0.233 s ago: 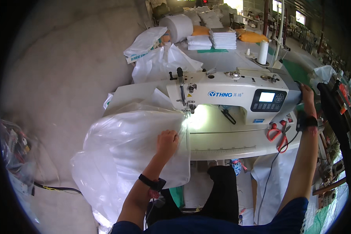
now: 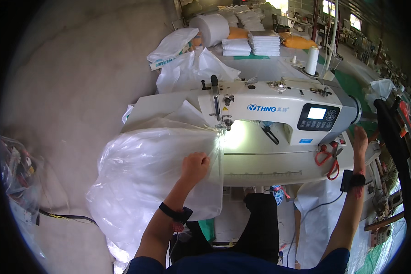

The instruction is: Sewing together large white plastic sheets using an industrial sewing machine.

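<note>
White sheeting (image 2: 141, 169), centre-left, not yet clear of the sewing machine (image 2: 274, 98)
Left hand (image 2: 195, 167) clenched on it, grip unclear; right hand (image 2: 360, 139) released, just below the handwheel (image 2: 356, 109) at frame right. Stitched length and remainder cannot be told.

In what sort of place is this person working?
Probably a sewing workshop: a sewing machine with translucent white sheeting at its needle, a large white thread spool, and a stack of folded white goods behind.
</note>
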Tool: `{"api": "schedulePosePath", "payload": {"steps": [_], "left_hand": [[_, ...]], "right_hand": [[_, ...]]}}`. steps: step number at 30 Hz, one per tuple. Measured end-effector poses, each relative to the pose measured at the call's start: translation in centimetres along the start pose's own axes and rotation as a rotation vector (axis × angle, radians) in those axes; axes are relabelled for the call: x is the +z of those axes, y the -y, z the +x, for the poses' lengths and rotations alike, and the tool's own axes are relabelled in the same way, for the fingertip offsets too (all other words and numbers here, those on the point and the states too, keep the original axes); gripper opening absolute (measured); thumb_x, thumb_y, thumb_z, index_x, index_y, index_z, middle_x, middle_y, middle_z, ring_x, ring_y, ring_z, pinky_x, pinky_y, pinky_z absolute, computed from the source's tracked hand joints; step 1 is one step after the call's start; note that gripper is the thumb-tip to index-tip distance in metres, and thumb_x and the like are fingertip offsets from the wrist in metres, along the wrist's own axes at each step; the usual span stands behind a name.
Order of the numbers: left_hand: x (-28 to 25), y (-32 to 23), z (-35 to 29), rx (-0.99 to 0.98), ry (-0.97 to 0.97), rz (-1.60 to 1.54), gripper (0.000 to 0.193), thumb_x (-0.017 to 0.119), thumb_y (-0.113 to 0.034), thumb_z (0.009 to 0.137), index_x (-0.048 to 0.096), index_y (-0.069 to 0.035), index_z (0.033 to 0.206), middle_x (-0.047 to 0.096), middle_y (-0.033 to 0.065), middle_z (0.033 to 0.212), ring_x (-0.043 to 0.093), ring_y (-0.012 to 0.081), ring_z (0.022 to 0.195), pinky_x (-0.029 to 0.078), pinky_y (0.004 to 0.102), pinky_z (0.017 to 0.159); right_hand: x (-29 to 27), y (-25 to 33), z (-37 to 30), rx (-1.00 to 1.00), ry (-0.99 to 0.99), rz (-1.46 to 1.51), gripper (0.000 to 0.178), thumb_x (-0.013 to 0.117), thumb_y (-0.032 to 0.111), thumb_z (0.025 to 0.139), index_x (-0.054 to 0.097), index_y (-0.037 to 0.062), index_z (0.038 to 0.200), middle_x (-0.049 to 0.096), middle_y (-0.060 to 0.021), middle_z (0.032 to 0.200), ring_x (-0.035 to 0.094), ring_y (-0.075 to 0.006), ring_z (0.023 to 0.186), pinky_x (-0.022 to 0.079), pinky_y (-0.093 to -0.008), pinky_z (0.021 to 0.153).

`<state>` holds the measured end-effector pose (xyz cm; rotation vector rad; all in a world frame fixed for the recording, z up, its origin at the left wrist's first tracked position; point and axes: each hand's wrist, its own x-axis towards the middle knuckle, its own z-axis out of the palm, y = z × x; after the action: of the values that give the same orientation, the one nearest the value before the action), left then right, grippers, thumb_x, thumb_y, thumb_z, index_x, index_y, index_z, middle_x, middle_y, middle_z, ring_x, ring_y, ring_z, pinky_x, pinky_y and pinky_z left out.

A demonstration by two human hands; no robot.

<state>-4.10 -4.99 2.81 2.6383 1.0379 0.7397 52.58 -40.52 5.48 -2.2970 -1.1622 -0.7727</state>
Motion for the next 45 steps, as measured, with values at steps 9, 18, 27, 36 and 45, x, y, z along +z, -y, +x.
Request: {"api": "schedulePosePath", "payload": {"steps": [9, 18, 27, 36, 45], "left_hand": [[-1.1, -0.2, 3.4, 0.006, 0.032, 0.086, 0.018, 0.054, -0.019, 0.079, 0.061, -0.003, 0.074, 0.062, 0.0161, 0.081, 0.058, 0.0354, 0.08, 0.047, 0.0464, 0.072], [4.7, 2.3, 9.4, 0.213, -0.024, -0.068, 0.023, 0.052, -0.022, 0.084, 0.063, -0.007, 0.098, 0.062, 0.0106, 0.101, 0.057, 0.0302, 0.097, 0.043, 0.0466, 0.085], [4.5, 3.2, 9.5, 0.249, 0.159, 0.054, 0.037, 0.049, -0.03, 0.084, 0.055, -0.01, 0.114, 0.052, 0.0045, 0.125, 0.04, 0.0236, 0.125, 0.018, 0.0554, 0.105], [4.2, 4.0, 10.2, 0.301, 0.249, -0.036, 0.038, 0.048, -0.027, 0.081, 0.054, -0.008, 0.113, 0.054, 0.0077, 0.119, 0.042, 0.0211, 0.121, 0.02, 0.0497, 0.107], [3.5, 3.2, 6.8, 0.226, 0.017, 0.129, 0.042, 0.043, -0.028, 0.088, 0.047, -0.009, 0.125, 0.044, 0.009, 0.134, 0.034, 0.026, 0.129, 0.018, 0.051, 0.108]], "right_hand": [[-3.2, 21.4, -3.7, 0.01, 0.097, 0.582, 0.013, 0.052, 0.007, 0.083, 0.061, 0.0007, 0.091, 0.064, -0.0107, 0.073, 0.063, -0.0223, 0.063, 0.05, -0.032, 0.057], [4.6, 51.4, -19.2, 0.254, 0.811, 0.975, 0.036, 0.057, 0.032, 0.088, 0.057, -0.0007, 0.103, 0.063, -0.0182, 0.081, 0.062, -0.0343, 0.076, 0.048, -0.0401, 0.066], [2.8, 49.8, -22.2, 0.858, 1.069, 1.793, 0.028, 0.048, 0.023, 0.094, 0.054, -0.0007, 0.108, 0.06, -0.0044, 0.091, 0.058, -0.0121, 0.079, 0.049, -0.0278, 0.069], [3.0, 51.9, -22.6, 0.878, 1.028, 1.728, 0.028, 0.048, 0.023, 0.094, 0.054, -0.0006, 0.107, 0.059, -0.0035, 0.087, 0.056, -0.0105, 0.073, 0.048, -0.0259, 0.065], [3.0, 52.9, -23.8, 0.684, 0.992, 1.468, 0.024, 0.043, 0.019, 0.094, 0.055, 0.0004, 0.105, 0.058, -0.0046, 0.082, 0.054, -0.0111, 0.069, 0.045, -0.0256, 0.06]]}}
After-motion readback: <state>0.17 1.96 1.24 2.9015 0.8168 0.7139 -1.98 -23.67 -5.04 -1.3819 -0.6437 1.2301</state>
